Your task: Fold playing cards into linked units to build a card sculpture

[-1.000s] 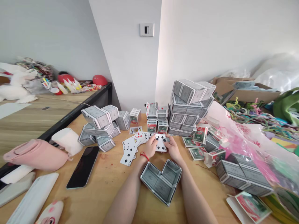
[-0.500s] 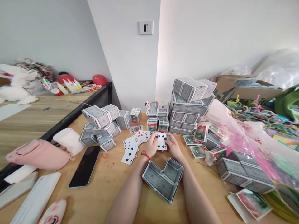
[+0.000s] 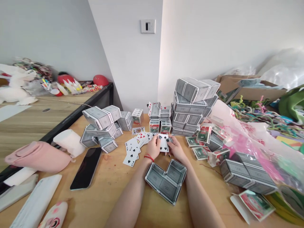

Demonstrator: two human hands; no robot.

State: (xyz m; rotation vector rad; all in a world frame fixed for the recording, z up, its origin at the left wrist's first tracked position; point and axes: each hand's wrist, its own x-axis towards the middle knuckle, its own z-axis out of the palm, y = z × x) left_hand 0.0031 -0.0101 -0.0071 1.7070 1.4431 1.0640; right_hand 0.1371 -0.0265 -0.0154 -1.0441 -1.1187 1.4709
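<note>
Between my hands is a playing card (image 3: 163, 144) showing black spades, face up; whether more cards lie under it I cannot tell. My left hand (image 3: 154, 147) pinches its left edge. At its right side, my right hand (image 3: 175, 148) grips it with bent fingers. Below, between my forearms, an open heart-shaped box (image 3: 166, 183) built from grey-backed cards rests on the table. Left of my left hand, loose playing cards (image 3: 132, 152) are fanned out face up.
A tall stack of grey card boxes (image 3: 190, 104) stands behind my right hand, a smaller stack (image 3: 102, 126) at the left. Red and green card packs (image 3: 201, 152) lie to the right. A phone (image 3: 85, 169), a pink case (image 3: 39, 156) and a tape roll (image 3: 288, 202) sit toward the sides.
The view has shifted slightly. My right fingers have moved a little at the card's right edge, with fingertips now showing beneath it. The card stays between both hands.
</note>
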